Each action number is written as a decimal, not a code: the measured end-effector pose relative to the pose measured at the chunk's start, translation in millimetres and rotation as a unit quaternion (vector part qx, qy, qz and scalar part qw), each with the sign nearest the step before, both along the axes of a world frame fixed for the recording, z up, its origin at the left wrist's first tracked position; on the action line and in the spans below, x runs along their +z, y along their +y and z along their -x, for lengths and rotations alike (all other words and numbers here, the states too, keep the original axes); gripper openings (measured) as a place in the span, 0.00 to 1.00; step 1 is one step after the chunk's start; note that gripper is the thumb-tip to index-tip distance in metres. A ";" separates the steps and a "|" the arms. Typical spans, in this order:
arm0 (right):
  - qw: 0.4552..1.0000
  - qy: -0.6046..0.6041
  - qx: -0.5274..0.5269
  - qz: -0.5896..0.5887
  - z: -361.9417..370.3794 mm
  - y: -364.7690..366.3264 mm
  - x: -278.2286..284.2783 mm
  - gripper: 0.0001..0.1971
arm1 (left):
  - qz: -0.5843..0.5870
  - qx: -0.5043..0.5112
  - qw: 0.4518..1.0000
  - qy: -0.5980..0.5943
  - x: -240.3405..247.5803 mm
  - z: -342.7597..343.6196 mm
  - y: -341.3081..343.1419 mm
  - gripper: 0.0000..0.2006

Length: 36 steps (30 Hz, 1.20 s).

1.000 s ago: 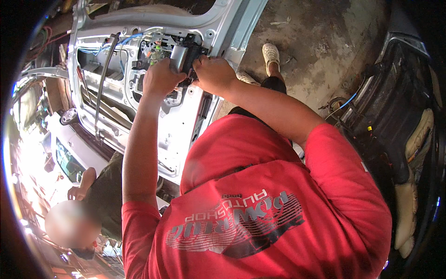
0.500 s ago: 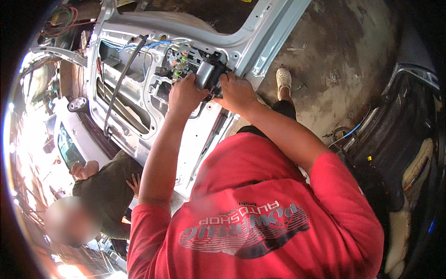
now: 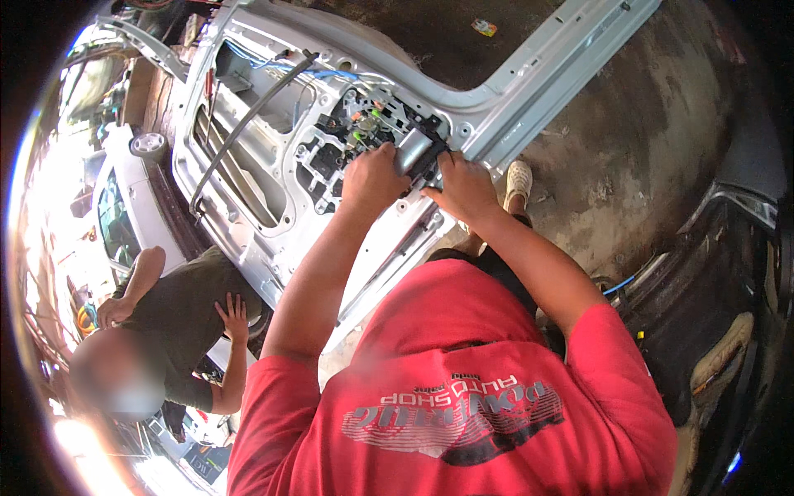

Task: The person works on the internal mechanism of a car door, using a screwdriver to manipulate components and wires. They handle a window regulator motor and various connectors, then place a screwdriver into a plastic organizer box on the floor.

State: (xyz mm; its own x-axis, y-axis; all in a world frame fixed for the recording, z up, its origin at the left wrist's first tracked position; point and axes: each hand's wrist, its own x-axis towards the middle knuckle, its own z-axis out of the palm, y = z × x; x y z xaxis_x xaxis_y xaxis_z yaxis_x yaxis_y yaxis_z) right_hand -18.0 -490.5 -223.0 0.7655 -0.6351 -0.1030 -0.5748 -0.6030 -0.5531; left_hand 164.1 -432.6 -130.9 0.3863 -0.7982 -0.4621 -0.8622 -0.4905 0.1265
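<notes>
Bare silver metal: the door panel (image 3: 376, 252) spreads in front of the person, its openings showing inner parts.
Silver-and-black unit: the unit (image 3: 418, 152), a shiny cylinder beside a dark housing, sits over the door panel's right part; whether it is fastened there, I cannot tell.
Good handling: even support from both sides looks wise, keeping the unit square to the door panel, thumbs off its pressed edges, with no strain on the blue wiring (image 3: 331, 74) along the panel's far side.
Left hand: the hand (image 3: 375, 180) is curled round the unit's left side, thumb toward its near end; the fingertips' grip underneath is hidden.
Right hand: the hand (image 3: 465, 187) grips the dark housing's right side, fingers bent over it, thumb reaching inward.
Arms: both stretch forward, wrists close together, the left forearm slanting across the door panel's near edge, the right elbow bent outward.
</notes>
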 end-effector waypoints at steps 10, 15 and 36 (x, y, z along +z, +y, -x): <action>0.998 -0.050 0.017 0.033 -5.0 16.8 -4.7 0.27 | -0.004 -0.002 1.000 0.005 -4.5 -2.8 -2.1 0.25; 0.999 -0.019 0.042 0.006 -0.8 12.1 -4.8 0.24 | -0.001 -0.003 1.000 0.006 -4.1 -3.8 -1.2 0.25; 0.995 -0.026 -0.034 -0.086 14.6 9.6 4.0 0.25 | 0.011 -0.004 1.000 -0.010 3.1 0.5 3.8 0.25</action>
State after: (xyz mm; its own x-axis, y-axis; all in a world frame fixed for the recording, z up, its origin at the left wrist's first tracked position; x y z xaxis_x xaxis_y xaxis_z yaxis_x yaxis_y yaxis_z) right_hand -32.6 -480.9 -218.9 0.7289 -0.6618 -0.1754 -0.5785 -0.4584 -0.6746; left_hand 163.5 -428.7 -127.7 0.3898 -0.8105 -0.4373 -0.8682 -0.4817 0.1189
